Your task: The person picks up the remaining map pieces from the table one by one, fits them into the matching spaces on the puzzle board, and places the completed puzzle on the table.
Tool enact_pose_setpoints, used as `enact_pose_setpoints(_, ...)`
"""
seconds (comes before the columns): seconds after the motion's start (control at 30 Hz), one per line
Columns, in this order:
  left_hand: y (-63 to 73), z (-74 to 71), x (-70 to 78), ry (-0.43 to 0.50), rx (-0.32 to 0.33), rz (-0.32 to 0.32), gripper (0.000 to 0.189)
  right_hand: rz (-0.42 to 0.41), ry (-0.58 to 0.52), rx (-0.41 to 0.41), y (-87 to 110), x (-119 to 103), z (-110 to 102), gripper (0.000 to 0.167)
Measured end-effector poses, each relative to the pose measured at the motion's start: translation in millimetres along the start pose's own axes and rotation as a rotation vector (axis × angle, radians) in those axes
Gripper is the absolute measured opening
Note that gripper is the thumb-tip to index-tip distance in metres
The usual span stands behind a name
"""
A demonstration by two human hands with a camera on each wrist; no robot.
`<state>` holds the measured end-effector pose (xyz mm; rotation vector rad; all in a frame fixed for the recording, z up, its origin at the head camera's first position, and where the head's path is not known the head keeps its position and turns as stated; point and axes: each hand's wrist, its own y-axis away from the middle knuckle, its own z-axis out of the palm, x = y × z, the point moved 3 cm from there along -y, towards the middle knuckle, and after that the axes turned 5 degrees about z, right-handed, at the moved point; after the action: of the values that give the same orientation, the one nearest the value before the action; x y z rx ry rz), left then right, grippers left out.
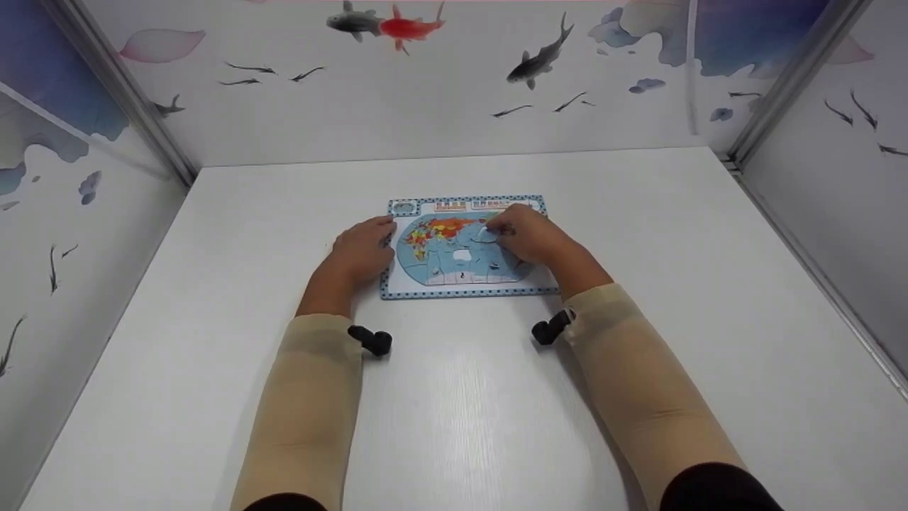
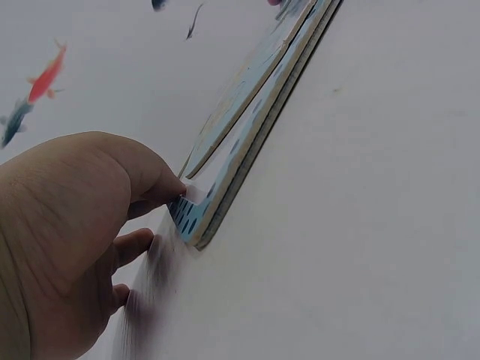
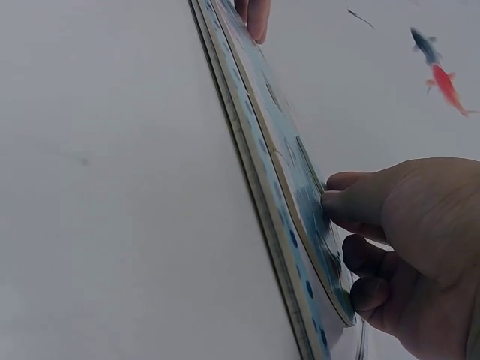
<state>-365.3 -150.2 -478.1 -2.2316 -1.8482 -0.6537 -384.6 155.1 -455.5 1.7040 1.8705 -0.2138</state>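
A flat world-map jigsaw puzzle (image 1: 440, 273) with a dotted blue border lies on the white table. My right hand (image 1: 528, 234) is over its upper right part, where thumb and fingers pinch a thin puzzle piece (image 3: 306, 160). That piece stands tilted, its edge raised above the map. A white gap (image 1: 462, 255) shows in the map's middle. At the board's left edge rests my left hand (image 1: 363, 248), fingers spread along the side. In the left wrist view its thumb (image 2: 161, 184) touches the dotted border near the corner, and other fingers reach toward the table.
The white table (image 1: 454, 411) is bounded by a back wall (image 1: 454, 106) painted with fish, and by side walls with metal corner posts. A small black camera sits at each wrist, over beige sleeves (image 1: 305, 411).
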Motion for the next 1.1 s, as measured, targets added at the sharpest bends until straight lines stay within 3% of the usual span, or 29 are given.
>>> enact_pose_setpoints(0.43,0.8,-1.1,2.7,-0.007,-0.004,-0.004,0.063,-0.046,0.013,0.037,-2.9,-0.2,3.2,0.034)
enact_pose_setpoints(1.1,1.4,-0.5,3.8,0.02,-0.001,-0.033,0.063,-0.02,0.028,0.043,-3.4,-1.5,4.7,0.039)
